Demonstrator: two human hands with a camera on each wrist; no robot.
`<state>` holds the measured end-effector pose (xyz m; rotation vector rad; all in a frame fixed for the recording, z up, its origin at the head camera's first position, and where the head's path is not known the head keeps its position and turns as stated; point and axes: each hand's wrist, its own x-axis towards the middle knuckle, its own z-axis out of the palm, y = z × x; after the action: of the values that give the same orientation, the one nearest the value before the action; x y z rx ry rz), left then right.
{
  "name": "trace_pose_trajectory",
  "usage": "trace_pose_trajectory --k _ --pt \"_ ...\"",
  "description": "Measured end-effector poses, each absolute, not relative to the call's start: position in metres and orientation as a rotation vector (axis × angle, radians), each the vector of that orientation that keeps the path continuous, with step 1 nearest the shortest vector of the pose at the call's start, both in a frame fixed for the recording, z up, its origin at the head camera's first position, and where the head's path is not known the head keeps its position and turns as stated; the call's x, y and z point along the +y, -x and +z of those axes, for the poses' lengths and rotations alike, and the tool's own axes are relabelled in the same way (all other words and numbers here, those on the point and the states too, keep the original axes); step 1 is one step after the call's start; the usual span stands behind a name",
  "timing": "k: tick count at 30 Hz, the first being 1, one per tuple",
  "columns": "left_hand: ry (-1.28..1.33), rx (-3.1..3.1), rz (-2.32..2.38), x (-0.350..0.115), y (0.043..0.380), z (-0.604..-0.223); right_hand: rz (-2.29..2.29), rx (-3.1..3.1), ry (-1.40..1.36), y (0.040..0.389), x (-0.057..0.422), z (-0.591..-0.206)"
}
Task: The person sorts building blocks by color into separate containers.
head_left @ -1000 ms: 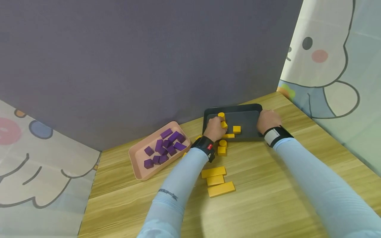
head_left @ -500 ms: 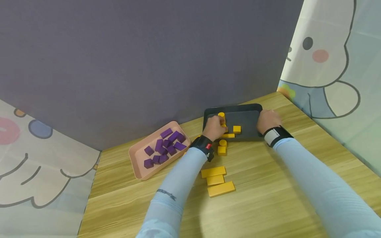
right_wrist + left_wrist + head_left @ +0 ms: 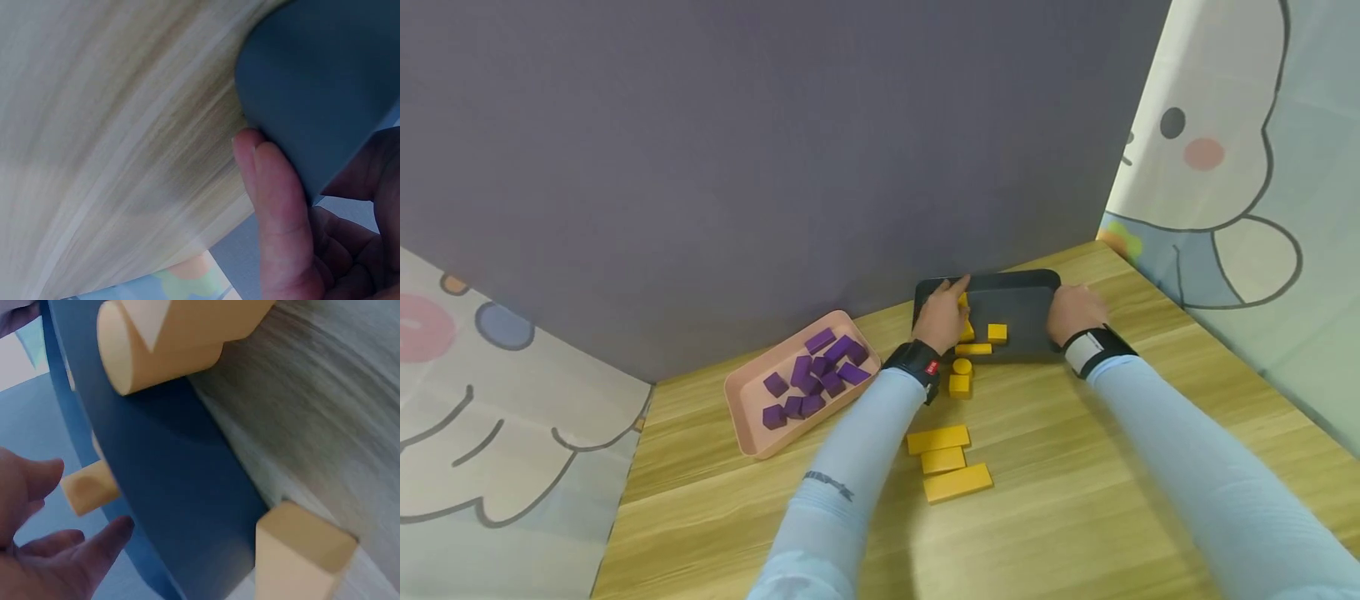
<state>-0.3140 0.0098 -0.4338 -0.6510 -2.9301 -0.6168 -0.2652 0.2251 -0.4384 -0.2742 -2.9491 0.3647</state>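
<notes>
My left hand [image 3: 942, 318] is over the left end of a dark rectangular tray [image 3: 1030, 304], index finger extended. In the left wrist view, its thumb and fingers [image 3: 103, 550] stand apart on either side of a yellow block [image 3: 92, 487], with a gap to it. My right hand [image 3: 1075, 312] grips the tray's right end, thumb inside and fingers [image 3: 281, 206] against the outer wall. Inside the tray lie a yellow cube [image 3: 997, 333], a narrow yellow block [image 3: 973, 349] and other yellow pieces partly hidden by the left hand.
Just in front of the tray are a yellow cylinder [image 3: 962, 367] and a yellow block [image 3: 960, 386]. Three flat yellow blocks [image 3: 943, 460] lie nearer on the wooden table [image 3: 1037, 517]. A pink tray [image 3: 743, 392] of purple blocks [image 3: 801, 367] stands left. A grey panel [image 3: 775, 167] rises behind.
The left hand's fingers have come away from the yellow block they held and spread, the index finger now pointing toward the far rim. My right hand keeps its hold on the tray.
</notes>
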Motion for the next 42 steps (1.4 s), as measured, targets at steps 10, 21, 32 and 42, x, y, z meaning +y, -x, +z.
trace_pose_trajectory --k 10,21,32,42 --pt "0.471 -2.888 -0.800 0.009 0.321 -0.441 0.383 -2.942 0.250 0.275 0.219 -0.441" --pt "0.227 -2.948 -1.101 -0.004 0.322 -0.449 0.377 -2.966 0.209 0.283 0.213 -0.443" --pt "0.496 -2.900 -0.947 -0.037 0.303 -0.412 0.468 -2.978 0.126 0.289 0.223 -0.436" --pt "0.690 -2.847 -0.608 -0.108 0.230 -0.374 0.484 -2.970 0.129 0.295 0.245 -0.435"
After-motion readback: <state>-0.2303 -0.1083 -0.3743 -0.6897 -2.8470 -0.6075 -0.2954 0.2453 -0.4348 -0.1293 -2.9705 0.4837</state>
